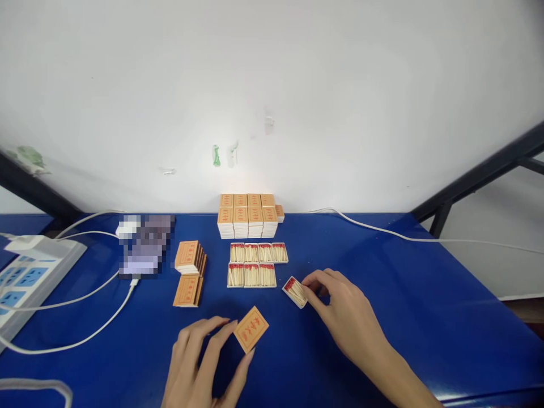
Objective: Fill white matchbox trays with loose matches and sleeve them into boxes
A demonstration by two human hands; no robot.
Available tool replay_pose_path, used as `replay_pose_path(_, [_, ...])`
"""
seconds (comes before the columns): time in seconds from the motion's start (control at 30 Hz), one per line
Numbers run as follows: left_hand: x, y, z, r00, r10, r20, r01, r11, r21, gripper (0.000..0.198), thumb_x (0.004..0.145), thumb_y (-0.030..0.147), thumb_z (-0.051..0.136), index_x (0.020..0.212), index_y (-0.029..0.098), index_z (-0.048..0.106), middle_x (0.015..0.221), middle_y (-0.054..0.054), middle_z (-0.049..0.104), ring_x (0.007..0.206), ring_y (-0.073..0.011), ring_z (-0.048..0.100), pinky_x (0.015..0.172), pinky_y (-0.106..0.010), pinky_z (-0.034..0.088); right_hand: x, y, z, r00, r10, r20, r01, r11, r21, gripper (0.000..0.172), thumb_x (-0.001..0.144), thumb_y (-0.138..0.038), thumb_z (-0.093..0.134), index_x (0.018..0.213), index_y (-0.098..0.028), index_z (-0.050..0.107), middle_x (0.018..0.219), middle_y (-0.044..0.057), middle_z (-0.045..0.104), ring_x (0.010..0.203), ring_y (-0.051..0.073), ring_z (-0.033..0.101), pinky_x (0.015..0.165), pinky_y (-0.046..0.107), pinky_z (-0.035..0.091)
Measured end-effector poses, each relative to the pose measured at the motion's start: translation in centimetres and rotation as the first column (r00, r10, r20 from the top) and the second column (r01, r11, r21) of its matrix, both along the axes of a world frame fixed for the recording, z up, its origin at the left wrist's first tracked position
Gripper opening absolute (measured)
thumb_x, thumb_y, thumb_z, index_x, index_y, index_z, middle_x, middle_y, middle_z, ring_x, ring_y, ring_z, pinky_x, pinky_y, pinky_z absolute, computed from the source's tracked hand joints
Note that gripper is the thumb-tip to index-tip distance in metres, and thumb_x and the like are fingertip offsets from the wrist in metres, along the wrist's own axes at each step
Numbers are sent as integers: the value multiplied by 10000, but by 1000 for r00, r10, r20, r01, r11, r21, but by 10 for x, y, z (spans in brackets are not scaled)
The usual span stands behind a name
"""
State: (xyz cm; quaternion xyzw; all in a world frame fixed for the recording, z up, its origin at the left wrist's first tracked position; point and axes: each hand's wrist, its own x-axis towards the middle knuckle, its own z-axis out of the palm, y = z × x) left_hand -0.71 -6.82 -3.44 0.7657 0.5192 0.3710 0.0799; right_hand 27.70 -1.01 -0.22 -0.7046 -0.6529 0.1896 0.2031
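Between the thumb and fingers of my left hand [208,360] is an orange matchbox sleeve [251,330] with red lettering, tilted above the blue table. My right hand [342,309] pinches a white matchbox tray [294,292] by its right side; red-tipped matches lie inside it. Just left of that tray, more filled trays [251,275] sit in two rows, side by side. Further left stand stacks of orange sleeves [188,290]. Behind the trays, a block of stacked closed matchboxes [247,216] stands near the wall.
On the left lie a white power strip [46,283], a pixelated phone [148,243] and a white charging cable [114,317]. Another white cable [382,231] runs along the back right. A white wall [272,85] and dark metal frame bars [488,175] bound the blue table [425,317].
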Motion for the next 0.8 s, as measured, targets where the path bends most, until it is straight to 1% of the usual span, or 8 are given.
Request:
replay_pose_path(0.13, [-3,2,-15,999,-32,-29,28,993,-119,282,1080,347,703,1361,337,679,1355,-63,694,1260,-308,633,1029,-472,503,5,-13,3,998,12,-61,-10,999,47,259,1087,-515,621,1042,-320,786,1084,67,774,979,286,754,837,444,612])
replay_pose_path(0.23, [-4,4,-17,997,-38,-67,28,989,-144,417,1063,388,725,1468,345,634,1393,-77,689,1277,-316,644,1033,-493,528,5,-22,0,997,-12,-82,19,996,85,322,1049,-595,676,1194,-325,777,1189,84,762,1001,293,776,806,442,653])
replay_pose_path(0.3, [-2,6,-16,994,-51,-96,37,990,-140,495,1047,420,755,1515,350,610,1402,-84,695,1272,-322,662,1034,-503,543,3,-26,-5,997,-20,-70,27,994,107,382,1009,-593,733,1279,-324,751,1227,88,744,987,293,785,766,435,668])
replay_pose_path(0.37, [1,9,-16,994,-51,-94,38,990,-135,480,1053,439,754,1507,355,621,1399,-90,705,1264,-326,678,1022,-507,552,1,-29,-13,999,-18,-47,25,990,137,405,981,-552,776,1308,-317,736,1236,91,730,975,295,788,777,446,680])
replay_pose_path(0.5, [7,12,-15,999,-47,-16,43,981,-190,323,1097,416,692,1417,368,698,1400,-89,708,1277,-330,686,1044,-536,564,-3,-30,-21,999,-7,-41,14,987,159,298,1005,-467,756,1256,-307,748,1224,93,719,999,301,784,814,465,686])
replay_pose_path(0.63, [8,10,-9,995,0,101,32,950,-310,317,1107,504,653,1400,415,732,1370,-61,727,1237,-306,731,1067,-516,615,-5,-32,-14,990,22,-141,-3,990,138,238,1044,-432,717,1252,-324,757,1227,80,736,1037,288,781,862,456,688])
replay_pose_path(0.7, [8,9,-3,984,31,178,40,925,-379,340,1104,530,646,1421,442,728,1386,-45,725,1199,-284,766,964,-421,676,-6,-35,-7,976,59,-209,-31,991,133,219,1057,-434,711,1249,-344,760,1233,65,751,1044,277,780,892,450,690])
replay_pose_path(0.8, [5,11,6,961,29,275,98,893,-439,352,1094,494,664,1435,445,735,1420,-44,729,1163,-271,806,620,-245,652,-8,-41,2,942,161,-295,-137,985,101,228,1075,-441,706,1293,-394,756,1286,41,761,1103,267,782,953,436,693])
